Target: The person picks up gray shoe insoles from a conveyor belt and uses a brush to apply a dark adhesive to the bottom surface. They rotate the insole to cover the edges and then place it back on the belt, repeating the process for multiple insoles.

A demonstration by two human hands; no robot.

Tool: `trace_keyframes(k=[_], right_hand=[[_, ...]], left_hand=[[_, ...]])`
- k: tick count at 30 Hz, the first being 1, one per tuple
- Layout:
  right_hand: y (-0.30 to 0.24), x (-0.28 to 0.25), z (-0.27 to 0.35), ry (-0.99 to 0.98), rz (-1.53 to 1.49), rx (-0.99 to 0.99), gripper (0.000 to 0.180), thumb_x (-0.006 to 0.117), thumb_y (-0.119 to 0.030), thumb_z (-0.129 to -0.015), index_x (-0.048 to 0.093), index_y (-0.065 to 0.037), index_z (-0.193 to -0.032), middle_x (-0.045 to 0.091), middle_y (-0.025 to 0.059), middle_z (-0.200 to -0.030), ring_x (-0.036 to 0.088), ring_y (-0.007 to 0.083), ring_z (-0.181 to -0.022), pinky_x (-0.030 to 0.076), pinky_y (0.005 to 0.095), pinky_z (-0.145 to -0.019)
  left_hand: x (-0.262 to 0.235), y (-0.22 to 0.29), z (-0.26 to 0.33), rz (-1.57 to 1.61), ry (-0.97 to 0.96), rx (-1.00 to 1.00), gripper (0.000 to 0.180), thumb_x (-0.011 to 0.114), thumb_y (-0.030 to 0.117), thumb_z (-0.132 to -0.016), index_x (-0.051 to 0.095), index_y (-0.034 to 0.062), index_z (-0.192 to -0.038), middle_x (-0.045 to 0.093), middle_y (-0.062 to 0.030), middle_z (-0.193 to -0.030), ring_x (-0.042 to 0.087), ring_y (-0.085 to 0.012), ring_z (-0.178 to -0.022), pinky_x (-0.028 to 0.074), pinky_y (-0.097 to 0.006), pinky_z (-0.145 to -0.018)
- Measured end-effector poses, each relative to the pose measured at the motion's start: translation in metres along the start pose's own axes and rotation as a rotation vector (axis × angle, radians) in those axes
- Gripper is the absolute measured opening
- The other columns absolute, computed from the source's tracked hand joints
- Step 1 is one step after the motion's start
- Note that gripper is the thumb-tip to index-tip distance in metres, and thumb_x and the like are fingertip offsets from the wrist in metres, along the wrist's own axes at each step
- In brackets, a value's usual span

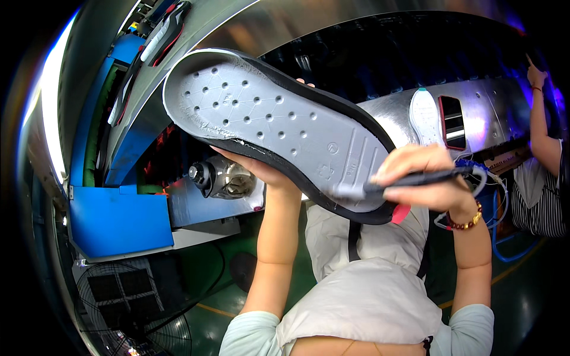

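Note:
A large shoe sole [261, 113] with a grey dimpled inner face and a black rim is held up in front of me, tilted with its heel at upper left. My left hand [258, 166] is closed round its underside, with fingertips showing past the far edge. In my right hand [424, 175] is a brush [442, 177] with a dark handle, pinched between thumb and fingers. Its pale bristles, smeared by motion, are at the grey face near the toe end. A pinkish-red patch [401, 213] shows at the toe tip. A pale tube [480, 181] runs close behind the brush handle.
Beneath the sole, a clear bottle [234, 181] with a black cap lies beside a blue machine housing [122, 219]. More soles [166, 32] rest at upper left. A white sole [426, 115] and a red-edged dark rectangle [453, 121] lie on metal. A fan [133, 296] stands lower left; another person's arm [543, 130] is right.

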State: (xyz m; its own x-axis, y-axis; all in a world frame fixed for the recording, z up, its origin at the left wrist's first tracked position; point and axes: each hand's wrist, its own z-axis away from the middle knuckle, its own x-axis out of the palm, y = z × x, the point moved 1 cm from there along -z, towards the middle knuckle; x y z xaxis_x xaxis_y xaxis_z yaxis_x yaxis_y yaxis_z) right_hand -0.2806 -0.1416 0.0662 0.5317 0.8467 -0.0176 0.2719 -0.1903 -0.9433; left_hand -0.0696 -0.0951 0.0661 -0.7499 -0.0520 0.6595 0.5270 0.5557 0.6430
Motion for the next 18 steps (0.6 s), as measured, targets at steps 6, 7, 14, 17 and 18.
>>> trace_keyframes(k=[6, 7, 14, 17, 18], right_hand=[[-0.003, -0.005, 0.013, -0.021, -0.253, -0.030, 0.018, 0.066, 0.004, -0.064, 0.064, 0.000, -0.081, 0.063, 0.0135, -0.081, 0.061, 0.0201, -0.078, 0.048, 0.0268, -0.071], [0.000, -0.009, 0.014, 0.098, -0.132, 0.033, 0.019, 0.066, 0.004, -0.064, 0.064, 0.000, -0.082, 0.063, 0.0121, -0.082, 0.060, 0.0194, -0.080, 0.047, 0.0269, -0.073], [0.008, -0.010, 0.018, -0.104, -0.106, 0.000, 0.020, 0.070, -0.004, -0.061, 0.067, -0.003, -0.081, 0.065, 0.0093, -0.080, 0.053, 0.0181, -0.093, 0.040, 0.0321, -0.084], [0.016, -0.015, 0.019, 0.125, -0.198, 0.228, 0.018, 0.066, 0.001, -0.065, 0.064, 0.001, -0.083, 0.064, 0.0126, -0.086, 0.055, 0.0201, -0.091, 0.043, 0.0304, -0.082], [0.021, -0.014, 0.020, 0.119, -0.273, 0.228, 0.018, 0.063, 0.003, -0.066, 0.062, 0.003, -0.085, 0.062, 0.0154, -0.089, 0.059, 0.0215, -0.085, 0.046, 0.0284, -0.077]], left_hand=[[-0.018, 0.011, -0.001, -0.110, 0.240, 0.051, 0.089, 0.024, 0.073, -0.073, 0.023, 0.0048, -0.131, 0.031, -0.0210, -0.128, 0.035, -0.0357, -0.114, 0.024, -0.047, -0.099], [-0.023, 0.013, 0.001, -0.128, 0.291, 0.080, 0.085, 0.023, 0.070, -0.076, 0.023, 0.0053, -0.131, 0.030, -0.0182, -0.130, 0.034, -0.0332, -0.116, 0.023, -0.045, -0.100], [-0.043, 0.016, 0.001, -0.016, 0.196, 0.080, 0.070, 0.018, 0.060, -0.084, 0.022, 0.0080, -0.132, 0.021, -0.0057, -0.137, 0.023, -0.0220, -0.123, 0.013, -0.038, -0.105], [-0.036, 0.018, -0.009, 0.015, 0.171, 0.050, 0.073, 0.022, 0.063, -0.082, 0.026, 0.0081, -0.130, 0.026, -0.0061, -0.133, 0.028, -0.0212, -0.119, 0.018, -0.036, -0.103], [-0.030, 0.019, -0.013, 0.056, 0.142, 0.029, 0.074, 0.024, 0.064, -0.081, 0.031, 0.0074, -0.128, 0.033, -0.0063, -0.129, 0.033, -0.0205, -0.115, 0.023, -0.034, -0.101]])
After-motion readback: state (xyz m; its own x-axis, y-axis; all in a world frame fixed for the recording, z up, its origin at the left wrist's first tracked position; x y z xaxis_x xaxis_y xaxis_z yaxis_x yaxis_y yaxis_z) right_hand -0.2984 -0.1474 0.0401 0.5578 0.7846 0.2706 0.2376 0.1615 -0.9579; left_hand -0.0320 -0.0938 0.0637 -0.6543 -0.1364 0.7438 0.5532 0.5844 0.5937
